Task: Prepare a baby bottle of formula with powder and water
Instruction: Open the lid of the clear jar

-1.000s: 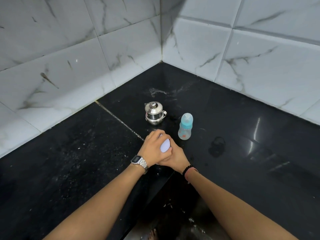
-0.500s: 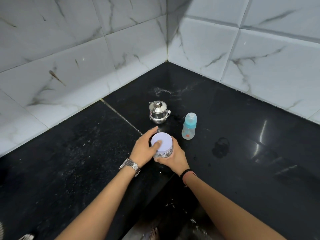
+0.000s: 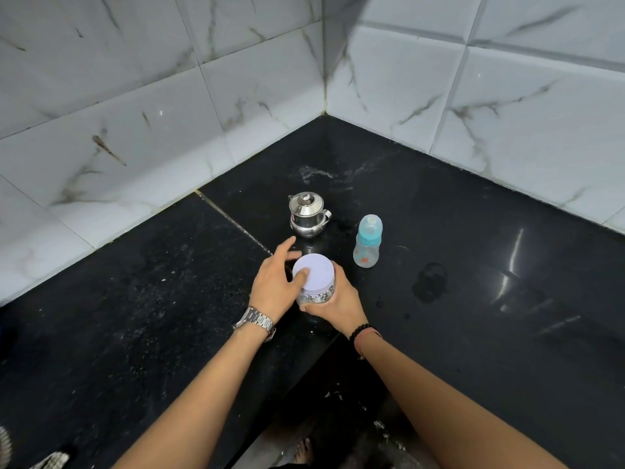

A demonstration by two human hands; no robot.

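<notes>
My right hand [image 3: 338, 301] grips the jar [image 3: 314, 282] on the near table [image 3: 135, 316], left hand [image 3: 274, 282] spread loose with its thumb on the lid, bottle [image 3: 368, 242] just beyond at right.

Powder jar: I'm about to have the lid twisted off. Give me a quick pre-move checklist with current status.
1. Jar body held: ok. The right hand wraps the powder jar from its right side.
2. Grip on the lid: not ok. The left hand has only its thumb on the white lid; the fingers are spread open.
3. Lid on: ok, it sits flat on the jar; tightness cannot tell.
4. Baby bottle ready to fill: not ok. The baby bottle stands upright, capped.
5. Water source: cannot tell. The steel pot is lidded; contents hidden.
6. Room to set the lid down: ok, bare black counter lies left of the hands.
</notes>
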